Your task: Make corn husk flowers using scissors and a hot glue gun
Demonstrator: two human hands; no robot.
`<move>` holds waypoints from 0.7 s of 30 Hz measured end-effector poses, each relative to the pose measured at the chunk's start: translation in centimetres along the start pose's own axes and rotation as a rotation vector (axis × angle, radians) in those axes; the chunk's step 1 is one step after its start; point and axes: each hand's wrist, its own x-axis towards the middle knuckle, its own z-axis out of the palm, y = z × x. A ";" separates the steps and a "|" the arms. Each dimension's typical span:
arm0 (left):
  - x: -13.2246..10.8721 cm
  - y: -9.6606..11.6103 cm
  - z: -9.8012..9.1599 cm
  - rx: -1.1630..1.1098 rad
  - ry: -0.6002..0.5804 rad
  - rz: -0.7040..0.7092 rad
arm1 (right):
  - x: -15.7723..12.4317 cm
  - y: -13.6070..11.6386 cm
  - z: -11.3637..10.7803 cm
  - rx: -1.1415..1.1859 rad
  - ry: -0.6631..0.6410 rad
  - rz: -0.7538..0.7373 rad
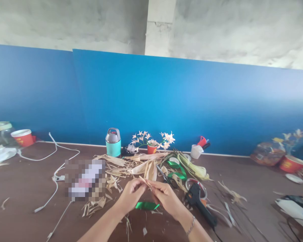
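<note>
My left hand (130,196) and my right hand (167,197) meet over the near middle of the table, fingertips pinched together. Between them is a narrow strip of pale dried corn husk (143,180), gripped from both sides. Wider husk pieces (150,169) lie just beyond my fingers. Below the hands, a short piece of shiny green ribbon (146,205) rests on the tabletop. Scissors (163,172) lie among the scraps past my right hand. A black glue gun (200,205) lies to the right of that hand, beside a roll of tape (204,191).
Along the blue partition (166,101) stand a teal flask (113,147), a red cup (152,148) with husk flowers (168,137), and a white cup (196,152) holding tools. White cables (56,181) cross the left side. A green husk bundle (193,166) lies right of centre.
</note>
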 end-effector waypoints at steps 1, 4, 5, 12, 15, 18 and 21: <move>-0.1 0.1 0.1 0.009 0.011 0.006 | 0.0 0.1 0.0 -0.004 0.003 0.001; -0.3 0.2 0.4 0.004 0.057 0.019 | 0.0 0.2 0.2 -0.041 0.022 -0.007; -0.3 0.2 0.5 -0.009 0.075 0.020 | 0.0 0.2 0.3 -0.064 0.034 -0.024; -0.5 -0.5 1.5 -0.127 0.218 -0.031 | -0.2 0.4 1.0 -0.377 0.088 -0.295; -0.5 -0.4 1.7 -0.173 0.264 -0.054 | -0.4 0.5 1.4 -0.573 0.114 -0.302; -0.6 0.0 1.7 -0.189 0.293 -0.064 | -0.6 0.1 1.9 -0.732 0.130 -0.263; -0.7 0.3 1.7 -0.190 0.310 -0.074 | -0.7 -0.1 2.2 -0.852 0.142 -0.226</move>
